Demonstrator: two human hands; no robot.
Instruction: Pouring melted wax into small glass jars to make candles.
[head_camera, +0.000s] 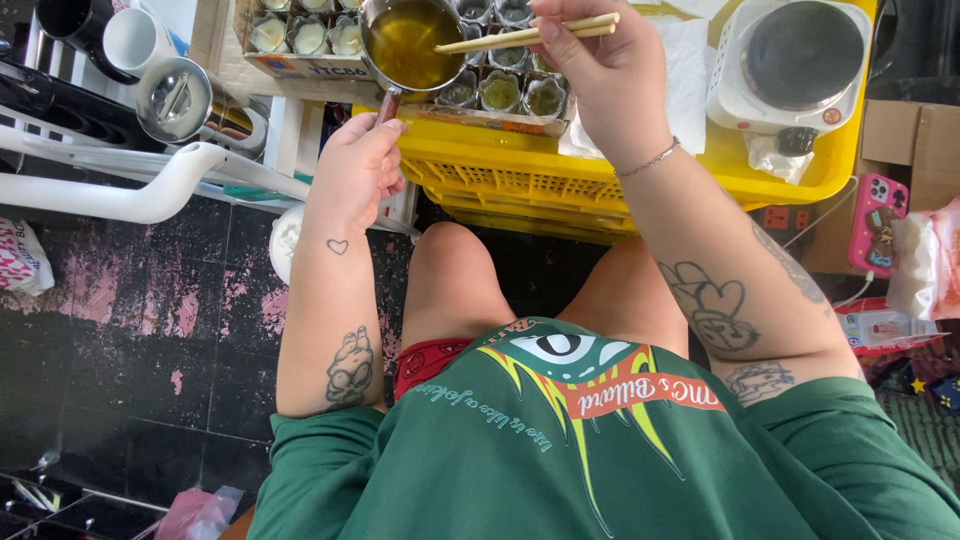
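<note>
Two hands work over the yellow crate: the left hand, fingers closed on its handle, tilts a small pot of amber liquid above the tray of little cups, several filled, while the right hand pinches wooden chopsticks at the rim.

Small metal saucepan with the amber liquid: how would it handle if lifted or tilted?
The saucepan looks fairly full, so it is probably front-heavy on its thin handle, gripped by the left hand. The liquid would likely slosh or spill with little tilt.
</note>
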